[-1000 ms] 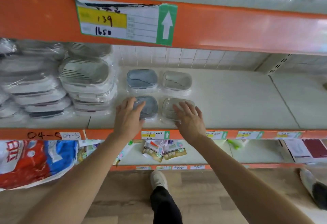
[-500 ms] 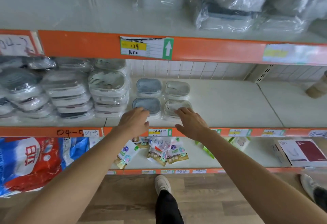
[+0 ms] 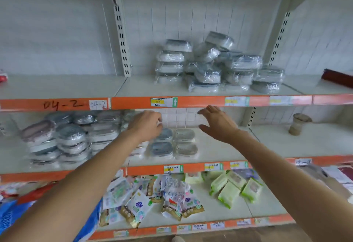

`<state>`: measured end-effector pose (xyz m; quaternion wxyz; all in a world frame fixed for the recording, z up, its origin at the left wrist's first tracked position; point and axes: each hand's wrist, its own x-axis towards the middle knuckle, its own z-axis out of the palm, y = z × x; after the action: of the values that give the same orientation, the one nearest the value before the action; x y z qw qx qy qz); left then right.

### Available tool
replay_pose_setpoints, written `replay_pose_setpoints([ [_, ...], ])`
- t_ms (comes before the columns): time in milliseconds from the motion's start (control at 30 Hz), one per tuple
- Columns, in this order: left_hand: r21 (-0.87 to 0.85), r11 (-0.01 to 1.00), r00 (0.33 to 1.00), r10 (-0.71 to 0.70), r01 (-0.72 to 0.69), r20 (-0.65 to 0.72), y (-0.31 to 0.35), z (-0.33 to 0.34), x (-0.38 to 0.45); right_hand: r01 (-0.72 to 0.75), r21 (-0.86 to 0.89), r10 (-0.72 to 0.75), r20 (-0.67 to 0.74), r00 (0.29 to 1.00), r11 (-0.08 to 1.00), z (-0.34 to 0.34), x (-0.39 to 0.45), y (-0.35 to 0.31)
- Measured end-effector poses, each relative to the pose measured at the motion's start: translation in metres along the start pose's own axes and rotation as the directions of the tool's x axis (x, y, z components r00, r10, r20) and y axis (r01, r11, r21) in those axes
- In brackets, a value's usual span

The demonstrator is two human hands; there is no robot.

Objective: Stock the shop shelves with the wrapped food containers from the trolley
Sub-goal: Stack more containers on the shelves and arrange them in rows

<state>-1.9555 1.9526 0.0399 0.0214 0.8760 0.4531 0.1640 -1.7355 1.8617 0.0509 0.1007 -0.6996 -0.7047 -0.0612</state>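
Note:
Four small wrapped food containers [image 3: 174, 144] lie in a two-by-two block on the middle shelf [image 3: 238, 150]. My left hand [image 3: 146, 125] hovers above and in front of them with loosely curled fingers, holding nothing. My right hand [image 3: 217, 124] is raised to their right, fingers spread and empty. A stack of larger wrapped containers [image 3: 66, 138] fills the left of the same shelf. A loose heap of wrapped containers [image 3: 215, 66] sits on the upper shelf [image 3: 76, 87]. The trolley is out of view.
A brownish cup [image 3: 298, 124] stands on the middle shelf at the right. Sachets [image 3: 152, 201] and green wipe packs [image 3: 233, 186] lie on the lower shelf. Orange shelf edges [image 3: 200, 101] carry price labels. Blue and red bags [image 3: 11, 213] are at the lower left.
Both hands have lifted off the front containers and risen toward the orange shelf edge. The view has tilted up and pulled back, revealing the upper shelf's heap.

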Motion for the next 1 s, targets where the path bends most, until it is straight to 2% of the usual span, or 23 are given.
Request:
replay_pose_setpoints([
  [267, -0.124, 0.992, 0.994, -0.011, -0.002, -0.110, 0.002, -0.040, 0.033, -0.103, -0.060, 0.096, -0.105, 0.990, 0.993, -0.060, 0.026, 0.010],
  [500, -0.248, 0.969, 0.966, -0.058, -0.007, -0.254, -0.004, -0.022, 0.127, -0.163, -0.072, 0.153, -0.135, 0.979, 0.984, -0.076, 0.120, 0.050],
  [600, -0.247, 0.969, 0.948, -0.057, -0.023, -0.314, -0.007, -0.021, 0.189, -0.177, -0.071, 0.171, -0.079, 0.982, 0.982, -0.076, 0.170, 0.067],
  [733, -0.177, 0.983, 0.929, -0.028, -0.041, -0.369, -0.005, -0.046, 0.281, -0.223, -0.126, 0.234, 0.081, 0.969, 0.967, -0.080, 0.215, 0.084],
  [867, -0.022, 0.998, 0.957, 0.055, -0.064, -0.283, -0.002, -0.065, 0.337, -0.256, -0.173, 0.291, 0.221, 0.931, 0.951, -0.077, 0.228, 0.092],
  [1000, 0.108, 0.993, 0.995, 0.065, -0.056, -0.077, -0.008, -0.070, 0.366, -0.251, -0.231, 0.312, 0.287, 0.906, 0.940, -0.076, 0.228, 0.088],
])
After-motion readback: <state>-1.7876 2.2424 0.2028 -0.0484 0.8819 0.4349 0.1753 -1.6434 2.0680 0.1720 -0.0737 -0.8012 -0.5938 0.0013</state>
